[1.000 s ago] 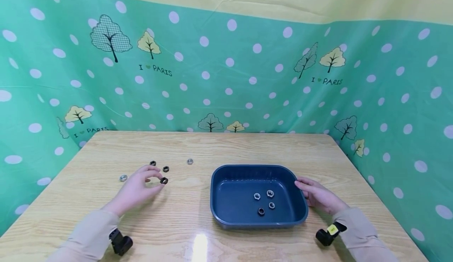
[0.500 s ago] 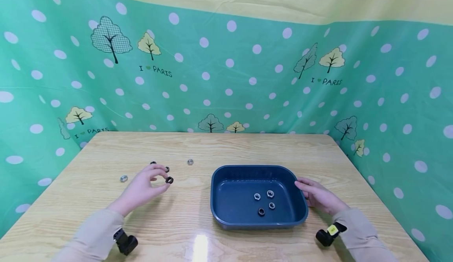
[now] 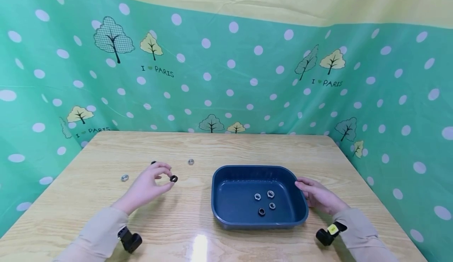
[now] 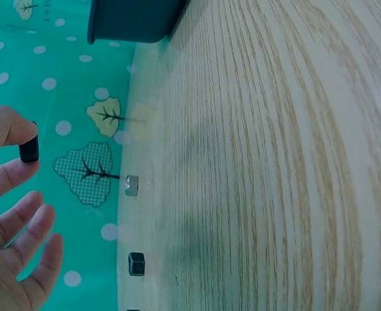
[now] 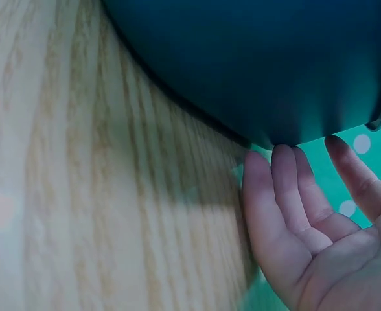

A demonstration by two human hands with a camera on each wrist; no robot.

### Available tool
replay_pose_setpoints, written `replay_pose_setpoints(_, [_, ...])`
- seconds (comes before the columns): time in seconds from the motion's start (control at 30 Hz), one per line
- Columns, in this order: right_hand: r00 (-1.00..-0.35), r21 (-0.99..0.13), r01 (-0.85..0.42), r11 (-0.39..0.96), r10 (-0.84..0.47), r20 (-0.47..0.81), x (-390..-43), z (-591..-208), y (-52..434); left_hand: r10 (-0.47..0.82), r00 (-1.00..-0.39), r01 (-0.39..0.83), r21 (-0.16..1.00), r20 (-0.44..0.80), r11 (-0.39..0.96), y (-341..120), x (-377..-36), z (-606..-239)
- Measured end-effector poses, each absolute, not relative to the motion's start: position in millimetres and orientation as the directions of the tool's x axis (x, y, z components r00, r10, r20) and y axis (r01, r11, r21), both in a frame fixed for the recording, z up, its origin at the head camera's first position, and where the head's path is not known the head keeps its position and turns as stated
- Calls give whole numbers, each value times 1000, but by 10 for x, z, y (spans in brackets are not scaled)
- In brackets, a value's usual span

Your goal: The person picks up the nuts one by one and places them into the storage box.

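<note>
- Left hand (image 3: 146, 185) is raised a little off the bench, thumb and forefinger pinching a nut (image 3: 174, 178), other fingers loosely spread.
- Right hand (image 3: 318, 196) lies low, fingers straight, tips against the tray (image 3: 216, 199) wall.
- Both forearms in beige sleeves, a camera strapped at each wrist.

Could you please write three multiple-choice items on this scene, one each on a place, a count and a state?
1. Where is the right hand?
A. against the blue tray's right side
B. inside the tray
C. on the left table edge

2. How many nuts lie in the blue tray?
A. two
B. four
C. seven

3. What is the left hand doing?
A. lying flat
B. pinching a black nut
C. gripping the tray

Answers: 1 A, its fingertips touch the outer wall; 2 B, four lie on its floor; 3 B, the nut sits between thumb and forefinger.
</note>
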State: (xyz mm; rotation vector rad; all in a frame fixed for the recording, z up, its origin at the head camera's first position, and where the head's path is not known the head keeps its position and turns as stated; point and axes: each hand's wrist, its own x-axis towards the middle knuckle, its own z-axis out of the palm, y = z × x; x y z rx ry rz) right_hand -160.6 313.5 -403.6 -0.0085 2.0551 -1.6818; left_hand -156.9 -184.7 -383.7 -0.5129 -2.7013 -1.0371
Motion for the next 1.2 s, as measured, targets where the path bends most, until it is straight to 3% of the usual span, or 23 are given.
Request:
replay_pose_setpoints(0.33, [-880,-937,295,188,-328,-343,-1616,-3990,3137,249,-918,391,602,309,696,-1817,-1579,-3832])
replay_pose_setpoints(1.2, [-898,-918,301,257,-249,-364,-1645,-3986,3084,326,-880,474,601,345,644,-1396,-1713,-3634])
